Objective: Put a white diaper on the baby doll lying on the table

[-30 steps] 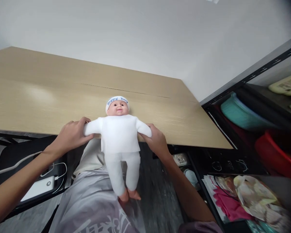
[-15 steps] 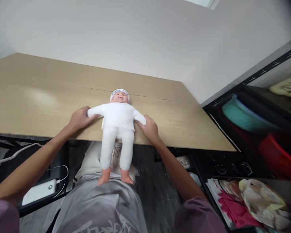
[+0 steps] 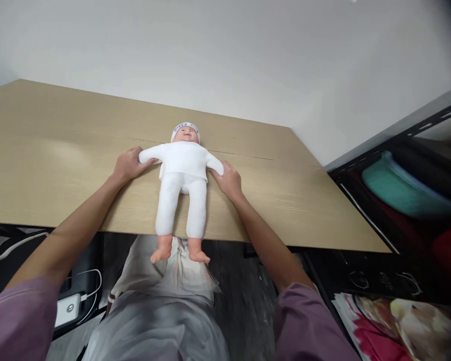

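Baby doll: face up on the desk, head toward twelve o'clock, feet toward six, past the near edge.
Left hand: ten o'clock of the doll; our fingers curled round one white-sleeved arm.
Right hand: three o'clock; our fingers curled round the other.
Progress: trunk laid down, we judge; feet overhanging, neither arm released.
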